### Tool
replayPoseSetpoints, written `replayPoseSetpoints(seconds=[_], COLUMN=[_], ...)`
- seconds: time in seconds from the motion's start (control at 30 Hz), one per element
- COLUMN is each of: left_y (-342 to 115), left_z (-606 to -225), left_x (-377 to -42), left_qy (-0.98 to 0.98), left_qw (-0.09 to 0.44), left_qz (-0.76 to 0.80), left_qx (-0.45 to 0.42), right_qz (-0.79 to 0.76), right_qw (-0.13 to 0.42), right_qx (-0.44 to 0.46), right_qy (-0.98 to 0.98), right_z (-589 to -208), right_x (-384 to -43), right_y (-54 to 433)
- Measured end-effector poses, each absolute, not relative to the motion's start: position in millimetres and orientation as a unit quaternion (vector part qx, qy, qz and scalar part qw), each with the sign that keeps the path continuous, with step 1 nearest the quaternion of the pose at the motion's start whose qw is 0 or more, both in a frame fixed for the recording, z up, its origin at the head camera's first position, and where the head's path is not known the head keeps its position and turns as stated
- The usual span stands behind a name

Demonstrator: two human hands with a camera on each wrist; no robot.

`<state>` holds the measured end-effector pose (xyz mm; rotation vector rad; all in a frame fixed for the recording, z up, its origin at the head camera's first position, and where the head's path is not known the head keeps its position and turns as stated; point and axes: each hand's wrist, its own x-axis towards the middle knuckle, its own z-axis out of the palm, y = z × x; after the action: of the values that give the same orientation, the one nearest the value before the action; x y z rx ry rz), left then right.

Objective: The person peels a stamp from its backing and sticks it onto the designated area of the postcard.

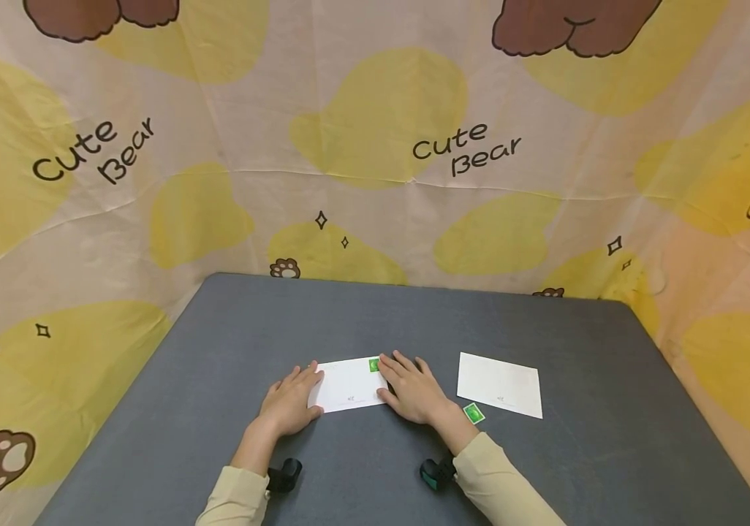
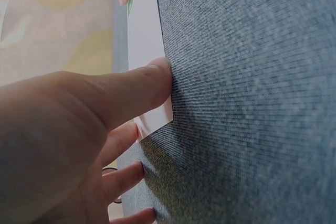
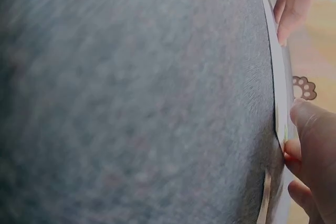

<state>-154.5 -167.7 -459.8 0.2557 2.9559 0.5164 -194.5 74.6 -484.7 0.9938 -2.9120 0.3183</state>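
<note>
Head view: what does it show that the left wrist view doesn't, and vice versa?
Only head: the unstamped card, the loose green stamp near it, and both cream sleeves.
Only left wrist: the ribbed weave of the tabletop, up close.
Both: the left hand touching the stamped card, that card's stamp (a green sliver from the wrist), and the right hand (fingertip only from the wrist).

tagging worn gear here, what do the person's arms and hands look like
The left hand and right hand wear no gloves. The left sleeve and right sleeve are pale beige. The left wrist device and right wrist device are black; the right shows a green patch.
</note>
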Motion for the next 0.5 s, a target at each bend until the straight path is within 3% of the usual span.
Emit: replayPoseSetpoints(seconds=[0.17, 0.5], left_y=[-168.1, -168.2], left_z=[-460.9, -461.6], left_x=[-154.4, -154.2], left_qy=[0.98, 0.98], left_qw=[0.062, 0.059], left_qz=[0.171, 0.17], left_qx=[0.084, 0.086], right_qz=[0.116, 0.095], right_qw=[0.052, 0.036], right_qx=[0.339, 0.344], right_qy=[-0.932, -0.933], right_z=[-483.5, -485.2], right_x=[-195.1, -196.1], right_y=[68.9, 57.6])
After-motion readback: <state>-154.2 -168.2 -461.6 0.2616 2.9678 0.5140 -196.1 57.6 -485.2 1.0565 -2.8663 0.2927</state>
